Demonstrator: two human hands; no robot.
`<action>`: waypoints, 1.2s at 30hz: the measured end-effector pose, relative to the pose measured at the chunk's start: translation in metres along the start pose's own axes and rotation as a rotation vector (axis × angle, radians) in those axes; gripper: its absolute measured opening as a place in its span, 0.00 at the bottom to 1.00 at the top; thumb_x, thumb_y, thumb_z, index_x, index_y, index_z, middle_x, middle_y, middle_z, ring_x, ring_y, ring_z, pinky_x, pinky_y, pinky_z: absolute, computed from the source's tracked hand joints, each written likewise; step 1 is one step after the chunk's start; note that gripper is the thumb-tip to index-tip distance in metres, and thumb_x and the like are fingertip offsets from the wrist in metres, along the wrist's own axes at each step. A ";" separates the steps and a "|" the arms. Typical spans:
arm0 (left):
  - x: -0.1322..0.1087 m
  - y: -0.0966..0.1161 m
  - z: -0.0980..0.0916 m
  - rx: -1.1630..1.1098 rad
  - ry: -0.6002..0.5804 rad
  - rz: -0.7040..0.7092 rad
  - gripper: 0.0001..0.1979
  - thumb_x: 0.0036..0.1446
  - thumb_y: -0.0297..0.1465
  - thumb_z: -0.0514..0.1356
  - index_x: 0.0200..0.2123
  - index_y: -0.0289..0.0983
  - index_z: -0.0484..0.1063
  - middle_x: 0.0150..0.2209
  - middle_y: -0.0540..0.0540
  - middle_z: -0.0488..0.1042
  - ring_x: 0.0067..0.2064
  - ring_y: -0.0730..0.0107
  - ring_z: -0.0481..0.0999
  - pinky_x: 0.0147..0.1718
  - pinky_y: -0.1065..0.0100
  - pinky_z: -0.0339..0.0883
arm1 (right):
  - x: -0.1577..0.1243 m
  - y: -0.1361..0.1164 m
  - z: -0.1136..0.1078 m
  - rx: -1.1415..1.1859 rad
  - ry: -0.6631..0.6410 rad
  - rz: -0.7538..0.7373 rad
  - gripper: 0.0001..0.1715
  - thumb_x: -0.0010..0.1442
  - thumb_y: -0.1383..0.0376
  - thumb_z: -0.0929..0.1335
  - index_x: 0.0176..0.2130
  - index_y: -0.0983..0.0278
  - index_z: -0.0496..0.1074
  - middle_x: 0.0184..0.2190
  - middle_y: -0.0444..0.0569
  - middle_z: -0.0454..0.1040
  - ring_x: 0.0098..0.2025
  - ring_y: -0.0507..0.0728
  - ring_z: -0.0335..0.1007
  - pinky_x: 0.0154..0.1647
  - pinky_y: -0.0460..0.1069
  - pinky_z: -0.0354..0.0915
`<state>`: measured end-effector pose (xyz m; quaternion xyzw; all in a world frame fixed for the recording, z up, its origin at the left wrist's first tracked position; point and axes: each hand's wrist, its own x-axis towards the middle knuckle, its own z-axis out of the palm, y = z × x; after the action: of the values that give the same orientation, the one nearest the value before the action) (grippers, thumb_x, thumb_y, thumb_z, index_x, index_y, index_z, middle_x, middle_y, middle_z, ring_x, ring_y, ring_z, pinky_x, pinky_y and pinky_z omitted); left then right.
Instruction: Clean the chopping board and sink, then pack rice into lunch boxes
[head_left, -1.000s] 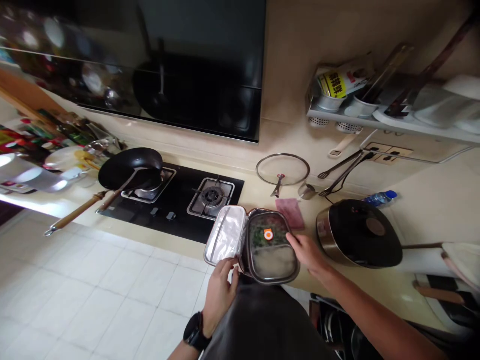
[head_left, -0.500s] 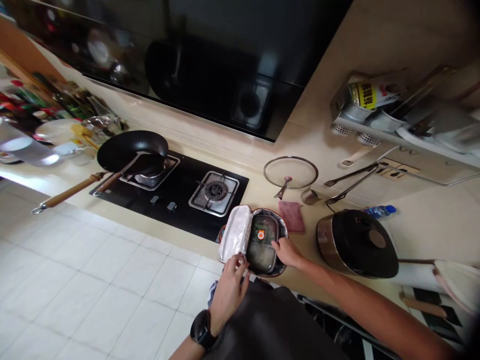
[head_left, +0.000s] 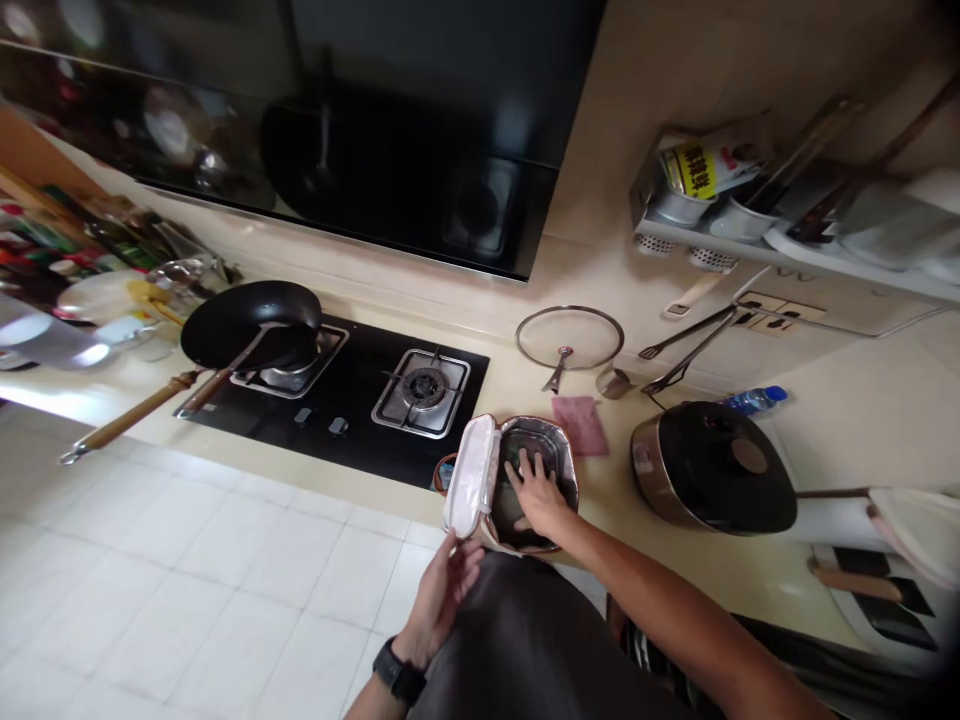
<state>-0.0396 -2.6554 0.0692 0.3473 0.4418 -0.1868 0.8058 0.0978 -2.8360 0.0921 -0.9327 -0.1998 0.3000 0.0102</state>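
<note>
Right hand point(head_left: 538, 495) rests in a lunch bag point(head_left: 471, 478) beside pink cloth point(head_left: 580, 425).

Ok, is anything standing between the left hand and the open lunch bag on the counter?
Nothing visible stands there. The left hand is just below the bag's white lined flap, with no object between them. The right hand is on the other side of the flap, inside the metal box.

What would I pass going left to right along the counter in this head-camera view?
Black wok → steel gas burner → metal lunch box under the right hand → black-lidded cooker
</note>
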 end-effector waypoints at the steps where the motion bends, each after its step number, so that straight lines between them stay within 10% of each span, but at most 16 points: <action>1: 0.001 0.001 0.003 -0.115 0.040 0.035 0.05 0.67 0.31 0.61 0.42 0.35 0.73 0.42 0.41 0.81 0.37 0.73 0.83 0.36 0.74 0.76 | 0.001 0.004 0.002 0.042 0.020 -0.014 0.75 0.42 0.61 0.85 0.76 0.59 0.49 0.77 0.67 0.35 0.76 0.86 0.34 0.65 0.79 0.56; 6: -0.007 -0.001 0.020 -0.094 0.134 0.569 0.09 0.59 0.26 0.65 0.43 0.40 0.72 0.40 0.49 0.80 0.41 0.71 0.82 0.44 0.69 0.78 | -0.028 0.037 0.009 0.498 0.289 -0.202 0.49 0.55 0.60 0.77 0.70 0.60 0.62 0.74 0.60 0.55 0.74 0.71 0.51 0.72 0.65 0.56; 10: -0.028 -0.003 0.034 0.714 -0.096 1.008 0.10 0.61 0.35 0.66 0.45 0.40 0.77 0.50 0.40 0.81 0.56 0.51 0.78 0.58 0.51 0.73 | -0.070 0.062 0.041 0.880 0.860 -0.034 0.18 0.67 0.60 0.65 0.54 0.62 0.74 0.53 0.58 0.76 0.55 0.62 0.74 0.59 0.59 0.69; 12: -0.032 -0.001 0.038 1.087 -0.279 1.143 0.10 0.62 0.32 0.63 0.47 0.41 0.78 0.56 0.38 0.79 0.62 0.48 0.74 0.62 0.46 0.68 | -0.087 0.072 0.065 1.008 0.949 0.157 0.12 0.65 0.59 0.66 0.44 0.62 0.74 0.42 0.55 0.79 0.44 0.61 0.76 0.49 0.57 0.72; 19: -0.003 0.005 0.029 1.205 -0.052 1.191 0.20 0.65 0.29 0.55 0.59 0.39 0.68 0.56 0.36 0.76 0.54 0.57 0.79 0.47 0.55 0.78 | -0.111 0.056 0.113 1.402 0.072 -0.079 0.15 0.55 0.54 0.73 0.37 0.63 0.80 0.41 0.53 0.83 0.43 0.62 0.79 0.52 0.57 0.71; 30: -0.021 0.018 0.032 1.490 0.091 1.090 0.10 0.67 0.32 0.53 0.31 0.40 0.68 0.30 0.47 0.74 0.30 0.65 0.74 0.31 0.64 0.65 | -0.088 -0.003 0.092 1.688 -0.287 -0.304 0.40 0.55 0.47 0.78 0.62 0.59 0.75 0.54 0.55 0.78 0.52 0.62 0.77 0.49 0.55 0.73; 36: -0.044 -0.013 0.037 1.557 -0.025 0.996 0.08 0.64 0.28 0.54 0.35 0.40 0.72 0.32 0.45 0.77 0.33 0.63 0.76 0.33 0.64 0.65 | -0.079 -0.019 0.089 2.026 -0.396 -0.255 0.28 0.54 0.48 0.79 0.49 0.60 0.80 0.49 0.51 0.78 0.44 0.56 0.76 0.45 0.51 0.71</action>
<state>-0.0499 -2.6912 0.1153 0.9389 -0.0173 -0.0668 0.3372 -0.0178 -2.8569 0.0652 -0.3931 0.0506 0.4718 0.7876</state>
